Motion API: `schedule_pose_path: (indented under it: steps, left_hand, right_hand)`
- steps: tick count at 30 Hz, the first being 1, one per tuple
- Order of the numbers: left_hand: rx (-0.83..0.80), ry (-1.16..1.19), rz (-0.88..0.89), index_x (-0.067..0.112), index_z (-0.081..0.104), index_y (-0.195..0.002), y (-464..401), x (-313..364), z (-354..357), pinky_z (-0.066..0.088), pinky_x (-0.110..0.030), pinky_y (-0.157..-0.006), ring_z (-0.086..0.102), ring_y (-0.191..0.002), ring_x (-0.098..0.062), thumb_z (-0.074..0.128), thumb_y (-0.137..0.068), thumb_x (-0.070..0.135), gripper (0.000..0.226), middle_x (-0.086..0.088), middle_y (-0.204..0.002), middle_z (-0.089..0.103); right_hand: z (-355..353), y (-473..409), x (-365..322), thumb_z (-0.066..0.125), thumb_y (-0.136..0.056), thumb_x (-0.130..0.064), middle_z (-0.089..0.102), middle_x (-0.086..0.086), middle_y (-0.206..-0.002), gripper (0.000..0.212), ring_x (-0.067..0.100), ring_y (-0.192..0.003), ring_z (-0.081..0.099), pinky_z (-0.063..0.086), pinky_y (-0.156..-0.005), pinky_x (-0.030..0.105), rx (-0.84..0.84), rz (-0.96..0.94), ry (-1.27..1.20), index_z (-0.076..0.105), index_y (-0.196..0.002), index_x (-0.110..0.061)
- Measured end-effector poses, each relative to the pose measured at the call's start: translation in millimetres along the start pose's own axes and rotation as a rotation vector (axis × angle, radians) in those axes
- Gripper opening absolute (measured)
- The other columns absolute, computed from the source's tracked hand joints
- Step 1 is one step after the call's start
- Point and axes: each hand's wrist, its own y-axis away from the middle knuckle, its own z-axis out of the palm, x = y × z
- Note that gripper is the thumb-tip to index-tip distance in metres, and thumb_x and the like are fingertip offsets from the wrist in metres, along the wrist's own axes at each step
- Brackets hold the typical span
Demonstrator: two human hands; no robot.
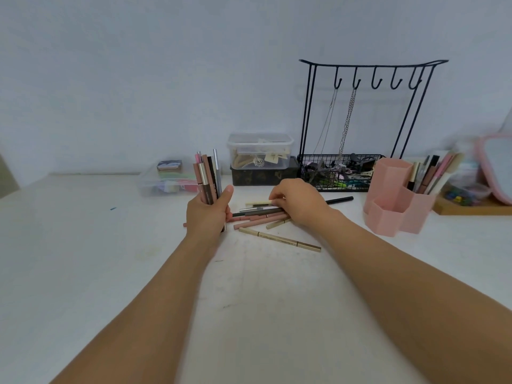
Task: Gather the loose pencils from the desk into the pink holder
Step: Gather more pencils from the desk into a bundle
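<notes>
The left hand [206,214] grips a bundle of pencils [207,177] upright, fingers and thumb curled round their lower halves, the tips standing well above the fist; the bundle mixes pink, brown, black and silver barrels. The right hand [297,202] reaches into the loose pile of pencils [260,216] lying on the white desk [110,259], its fingertips pinching a cream pencil [257,202] at the top of the pile. The rest of the pile, pink, grey and gold barrels, lies flat just below and partly under that hand. One gold pencil [279,239] lies apart, nearer the person, slanting down to the right. A black pencil [339,200] sticks out from behind the right hand, pointing toward the pink holder [393,206]. The holder stands at the right of the desk, near the right forearm, and its rear right compartment already holds several pencils standing tilted. Behind it are a black wire jewellery stand [368,120] with chains hanging from its hooks, and a clear lidded box [260,149] stacked on a dark one
</notes>
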Motion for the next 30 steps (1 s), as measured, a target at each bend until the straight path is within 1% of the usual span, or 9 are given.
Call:
schedule_pose_path:
  steps: [4, 7, 10, 13, 16, 20, 23, 26, 30]
  left_hand:
    - [-0.035, 0.015, 0.006, 0.016, 0.058, -0.075, 0.0, 0.0, -0.4, 0.048, -0.035, -0.068, 0.053, -0.064, -0.021, 0.075, -0.088, 0.043, 0.034, -0.005, -0.067, 0.058]
    - [-0.118, 0.09, 0.001, 0.017, 0.058, -0.078, 2.9, 2.3, -0.6, 0.046, -0.031, -0.061, 0.049, -0.055, -0.017, 0.081, -0.082, 0.044, 0.036, 0.002, -0.058, 0.053]
    - [-0.243, 0.252, -0.042, 0.018, 0.057, -0.077, 7.5, 6.3, 1.7, 0.044, -0.028, -0.053, 0.043, -0.05, -0.015, 0.084, -0.067, 0.047, 0.041, 0.005, -0.051, 0.046]
    - [-0.332, 0.249, -0.014, 0.016, 0.061, -0.074, 10.2, 6.4, 4.0, 0.045, -0.028, -0.05, 0.043, -0.049, -0.015, 0.086, -0.054, 0.048, 0.046, 0.003, -0.051, 0.047]
    - [-0.367, 0.13, 0.054, 0.013, 0.062, -0.071, 10.6, 3.5, 3.9, 0.049, -0.025, -0.054, 0.054, -0.055, -0.015, 0.091, -0.049, 0.042, 0.047, -0.004, -0.06, 0.056]
    - [-0.374, 0.076, 0.063, 0.008, 0.075, -0.1, 11.1, 1.2, 5.5, 0.059, -0.031, -0.082, 0.077, -0.092, -0.02, 0.095, -0.06, 0.019, 0.046, -0.006, -0.096, 0.08]
    - [-0.364, 0.032, 0.092, 0.018, 0.076, -0.107, 10.9, -0.9, 6.2, 0.057, -0.033, -0.089, 0.076, -0.098, -0.018, 0.09, -0.073, 0.016, 0.037, -0.002, -0.1, 0.08]
    - [-0.341, 0.031, 0.068, 0.026, 0.074, -0.1, 9.2, -0.8, 7.0, 0.056, -0.024, -0.075, 0.075, -0.087, -0.01, 0.082, -0.083, 0.018, 0.021, 0.005, -0.09, 0.079]
    - [-0.365, 0.117, -0.024, 0.009, 0.061, -0.087, 6.0, -2.6, 7.6, 0.051, -0.025, -0.057, 0.059, -0.057, -0.017, 0.077, -0.089, 0.017, 0.018, 0.0, -0.059, 0.06]
  right_hand:
    - [-13.6, -0.8, -13.8, 0.067, -0.094, -0.021, 0.069, -0.004, -0.09, 0.013, 0.008, -0.079, 0.061, 0.051, -0.073, 0.023, 0.151, 0.077, -0.424, 0.076, -0.103, -0.017]
    - [-39.3, 2.9, -34.4, 0.067, -0.093, -0.011, 0.07, 0.007, -0.082, 0.016, 0.012, -0.07, 0.065, 0.058, -0.07, 0.024, -0.007, 0.102, -0.923, 0.071, -0.105, -0.001]
    - [-53.5, 11.3, -48.9, 0.068, -0.092, -0.004, 0.07, 0.015, -0.081, 0.02, 0.018, -0.07, 0.069, 0.061, -0.071, 0.026, -0.13, 0.073, -1.108, 0.065, -0.107, 0.008]
    - [-56.3, 16.0, -54.4, 0.067, -0.09, 0.002, 0.071, 0.021, -0.084, 0.018, 0.025, -0.074, 0.072, 0.062, -0.068, 0.027, -0.14, 0.093, -1.123, 0.063, -0.106, 0.008]
    - [-53.6, 17.4, -54.6, 0.07, -0.087, 0.001, 0.07, 0.012, -0.075, 0.015, 0.017, -0.067, 0.07, 0.06, -0.066, 0.025, -0.174, 0.091, -1.101, 0.065, -0.101, 0.003]
    - [-50.4, 17.4, -56.4, 0.074, -0.085, -0.001, 0.07, 0.01, -0.075, 0.017, 0.023, -0.073, 0.071, 0.061, -0.073, 0.032, -0.211, 0.056, -1.091, 0.065, -0.099, 0.001]
    - [-48.6, 16.9, -59.8, 0.077, -0.083, -0.003, 0.071, 0.015, -0.076, 0.022, 0.025, -0.073, 0.068, 0.06, -0.078, 0.04, -0.186, 0.049, -1.041, 0.066, -0.101, 0.005]
    - [-46.0, 16.2, -59.6, 0.078, -0.085, -0.012, 0.075, 0.014, -0.086, 0.019, 0.014, -0.072, 0.069, 0.06, -0.072, 0.031, -0.162, 0.029, -0.875, 0.071, -0.1, -0.003]
    - [-55.9, 9.2, -37.8, 0.068, -0.093, -0.017, 0.073, 0.002, -0.104, 0.025, 0.013, -0.086, 0.071, 0.058, -0.069, 0.024, -0.162, 0.042, -0.658, 0.067, -0.118, -0.015]
